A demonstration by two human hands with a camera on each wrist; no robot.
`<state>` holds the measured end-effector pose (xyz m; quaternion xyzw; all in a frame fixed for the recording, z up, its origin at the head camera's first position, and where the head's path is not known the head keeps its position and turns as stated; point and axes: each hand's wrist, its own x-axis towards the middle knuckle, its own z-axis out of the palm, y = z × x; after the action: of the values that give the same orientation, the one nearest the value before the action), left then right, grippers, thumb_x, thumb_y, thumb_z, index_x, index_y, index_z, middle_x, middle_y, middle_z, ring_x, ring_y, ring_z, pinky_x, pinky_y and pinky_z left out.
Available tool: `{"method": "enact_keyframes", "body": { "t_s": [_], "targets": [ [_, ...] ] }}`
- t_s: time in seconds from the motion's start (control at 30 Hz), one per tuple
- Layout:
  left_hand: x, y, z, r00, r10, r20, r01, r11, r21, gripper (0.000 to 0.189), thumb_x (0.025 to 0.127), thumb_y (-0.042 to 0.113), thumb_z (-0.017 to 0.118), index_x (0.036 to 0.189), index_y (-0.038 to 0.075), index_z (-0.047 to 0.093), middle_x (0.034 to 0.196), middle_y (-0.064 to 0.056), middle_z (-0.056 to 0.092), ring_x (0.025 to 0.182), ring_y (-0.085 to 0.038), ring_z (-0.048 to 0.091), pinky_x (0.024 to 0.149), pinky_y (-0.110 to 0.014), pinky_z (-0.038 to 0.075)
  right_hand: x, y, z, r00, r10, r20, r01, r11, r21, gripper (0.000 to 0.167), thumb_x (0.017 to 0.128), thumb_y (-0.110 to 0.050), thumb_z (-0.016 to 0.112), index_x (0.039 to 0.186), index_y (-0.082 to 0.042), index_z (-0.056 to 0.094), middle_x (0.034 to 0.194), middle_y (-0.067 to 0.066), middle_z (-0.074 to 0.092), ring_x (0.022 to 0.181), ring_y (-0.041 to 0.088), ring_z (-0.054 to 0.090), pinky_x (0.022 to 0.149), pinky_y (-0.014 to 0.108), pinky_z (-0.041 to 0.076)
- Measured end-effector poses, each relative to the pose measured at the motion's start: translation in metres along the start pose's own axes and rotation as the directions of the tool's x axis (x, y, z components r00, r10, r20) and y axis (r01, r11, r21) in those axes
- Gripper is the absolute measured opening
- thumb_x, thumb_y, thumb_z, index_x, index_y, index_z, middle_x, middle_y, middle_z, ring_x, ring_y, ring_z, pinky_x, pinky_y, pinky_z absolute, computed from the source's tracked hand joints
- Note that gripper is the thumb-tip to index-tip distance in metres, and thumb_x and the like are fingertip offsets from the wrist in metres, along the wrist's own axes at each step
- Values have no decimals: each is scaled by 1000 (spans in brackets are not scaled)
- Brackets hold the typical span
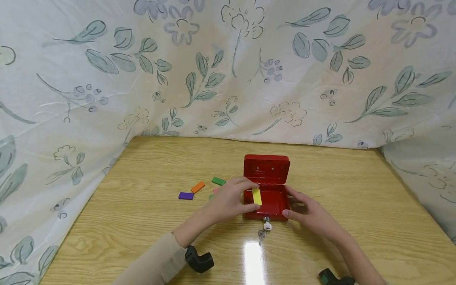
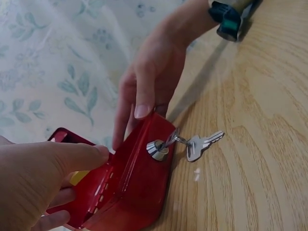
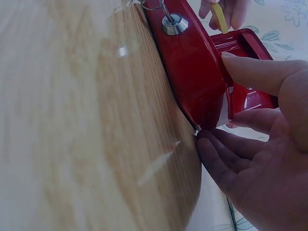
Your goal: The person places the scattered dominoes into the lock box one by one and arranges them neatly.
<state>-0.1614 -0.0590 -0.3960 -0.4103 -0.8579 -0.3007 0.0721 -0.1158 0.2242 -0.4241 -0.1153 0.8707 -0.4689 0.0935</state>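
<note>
A small red cash box (image 1: 270, 217) stands on the table with its lid (image 1: 266, 169) raised. In the head view my left hand (image 1: 232, 200) is over the box's left side, pinching a flat yellow block (image 1: 257, 196) between thumb and fingers. The yellow block (image 3: 219, 18) also shows between those fingers in the right wrist view. My right hand (image 1: 309, 210) grips the box's right side, thumb on the front rim and fingers along the outer wall (image 3: 204, 106). From the front lock (image 2: 157, 150) hangs a key (image 2: 195, 148) on a ring.
Left of the box lie a purple block (image 1: 186, 196), an orange block (image 1: 198, 187) and a green block (image 1: 219, 181). A pink and another green one are partly behind my left hand. Floral cloth (image 1: 228, 79) hangs along the back of the wooden table (image 1: 117, 221).
</note>
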Motion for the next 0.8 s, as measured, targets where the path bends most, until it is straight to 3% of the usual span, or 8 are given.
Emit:
{"method": "enact_keyframes", "body": {
  "t_s": [0.37,0.8],
  "targets": [
    [9,1,11,999,-43,21,42,998,51,49,83,35,83,124,11,68,120,-1,67,108,-15,61,89,-24,51,0,1,-1,1000,8,12,-8,1000,24,79,92,-31,73,157,-12,33,150,20,44,127,42,51,99,52,48],
    [20,6,21,992,-88,87,82,994,71,50,85,35,82,127,11,68,125,-1,65,117,-16,58,94,-27,50,0,2,-1,1000,-4,15,3,1000,26,78,92,-31,73,157,-13,33,150,20,43,127,42,51,99,53,48]
  ]
}}
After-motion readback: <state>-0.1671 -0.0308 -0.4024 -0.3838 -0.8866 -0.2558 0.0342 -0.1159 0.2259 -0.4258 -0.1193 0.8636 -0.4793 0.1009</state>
